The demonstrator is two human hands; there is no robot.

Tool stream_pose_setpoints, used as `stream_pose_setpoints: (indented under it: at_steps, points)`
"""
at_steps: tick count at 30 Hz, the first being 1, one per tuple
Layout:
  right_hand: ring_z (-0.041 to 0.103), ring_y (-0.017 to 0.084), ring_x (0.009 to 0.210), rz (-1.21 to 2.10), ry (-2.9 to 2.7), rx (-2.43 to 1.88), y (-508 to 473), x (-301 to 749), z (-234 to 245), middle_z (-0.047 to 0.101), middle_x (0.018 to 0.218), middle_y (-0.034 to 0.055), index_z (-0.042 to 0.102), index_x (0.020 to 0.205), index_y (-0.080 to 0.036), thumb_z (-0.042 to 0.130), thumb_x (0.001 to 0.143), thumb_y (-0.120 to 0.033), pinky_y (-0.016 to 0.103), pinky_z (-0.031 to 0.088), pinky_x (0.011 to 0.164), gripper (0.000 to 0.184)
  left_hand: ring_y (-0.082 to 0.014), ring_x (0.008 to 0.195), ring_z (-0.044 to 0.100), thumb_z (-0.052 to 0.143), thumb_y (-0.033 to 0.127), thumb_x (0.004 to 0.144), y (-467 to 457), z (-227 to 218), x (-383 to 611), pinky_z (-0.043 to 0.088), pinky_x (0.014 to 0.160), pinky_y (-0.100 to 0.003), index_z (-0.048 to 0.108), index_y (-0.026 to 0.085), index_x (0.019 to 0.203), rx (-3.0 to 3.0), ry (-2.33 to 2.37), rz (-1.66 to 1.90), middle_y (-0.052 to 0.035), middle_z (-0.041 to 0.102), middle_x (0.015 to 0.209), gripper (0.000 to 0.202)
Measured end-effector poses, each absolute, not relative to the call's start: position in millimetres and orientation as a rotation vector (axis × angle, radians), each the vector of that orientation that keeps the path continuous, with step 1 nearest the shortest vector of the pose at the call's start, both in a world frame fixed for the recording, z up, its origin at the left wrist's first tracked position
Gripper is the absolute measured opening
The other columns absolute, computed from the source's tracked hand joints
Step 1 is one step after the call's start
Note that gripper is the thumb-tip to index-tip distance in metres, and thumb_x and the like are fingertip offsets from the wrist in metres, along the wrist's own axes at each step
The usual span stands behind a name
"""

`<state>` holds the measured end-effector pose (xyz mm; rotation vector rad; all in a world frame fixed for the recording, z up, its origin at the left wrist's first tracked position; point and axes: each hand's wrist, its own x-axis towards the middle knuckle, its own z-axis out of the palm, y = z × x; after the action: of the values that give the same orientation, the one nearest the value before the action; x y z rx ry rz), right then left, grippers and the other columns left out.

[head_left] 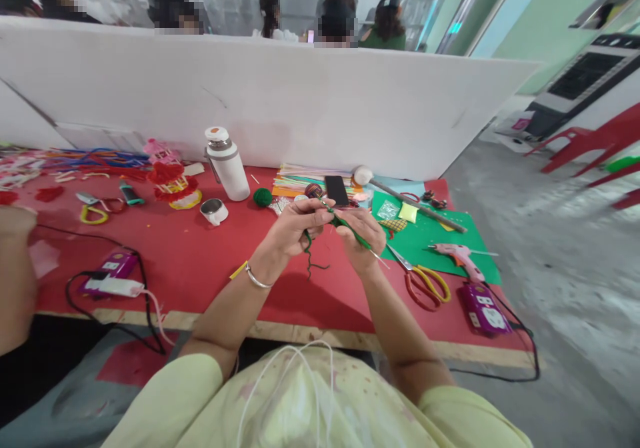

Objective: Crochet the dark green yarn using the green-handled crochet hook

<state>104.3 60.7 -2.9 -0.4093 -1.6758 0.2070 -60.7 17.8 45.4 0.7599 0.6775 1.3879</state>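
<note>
Over the red tabletop, my hands are close together at chest height. My right hand is closed around a crochet hook with a green grip, its thin metal end sticking out toward the lower right. Pinched in the fingers of my left hand is dark green yarn, whose loose tail hangs below. The small worked piece between my fingertips is mostly hidden. Just beyond my left hand lie a green yarn ball and a multicoloured yarn ball. A black phone lies behind both hands.
Scissors and a pink glue gun lie to the right, by a purple box. A white bottle and its cup stand left. A white partition runs along the back. A co-worker's arm shows far left.
</note>
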Motion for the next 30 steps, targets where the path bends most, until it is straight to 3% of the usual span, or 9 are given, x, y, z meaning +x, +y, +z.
stream_pose_setpoints:
  at_steps: [6, 12, 30]
  points:
    - [0.075, 0.023, 0.081, 0.42, -1.8, -0.356, 66, 118, 6, 0.082, 0.09, 0.0051, 0.083, 0.112, -0.032, 0.067, 0.093, -0.062, 0.04, 0.061, 0.078, 0.039, 0.0002, 0.043, 0.033, 0.097, 0.017, 0.057, 18, 44, -70, 0.026, 0.042, -0.016, 0.085, 0.016, 0.089, 0.745, 0.627, 1.163, 0.0053, 0.054, 0.055, 0.034]
    - [0.077, 0.021, 0.082, 0.526, -1.987, -0.21, 76, 136, 30, 0.084, 0.091, 0.0034, 0.084, 0.111, -0.032, 0.072, 0.095, -0.05, 0.038, 0.061, 0.081, 0.027, -0.0009, 0.044, 0.032, 0.094, 0.014, 0.059, 19, 46, -76, 0.023, 0.043, -0.017, 0.086, 0.015, 0.09, 0.826, 0.69, 1.104, 0.0051, 0.05, 0.051, 0.032]
    - [0.076, 0.022, 0.081, 0.466, -1.939, -0.269, 72, 147, 21, 0.084, 0.092, 0.0037, 0.082, 0.114, -0.033, 0.07, 0.095, -0.054, 0.04, 0.062, 0.077, 0.031, -0.0012, 0.044, 0.028, 0.091, 0.016, 0.062, 19, 50, -75, 0.022, 0.043, -0.018, 0.085, 0.014, 0.094, 0.851, 0.68, 1.035, 0.0078, 0.042, 0.049, 0.033]
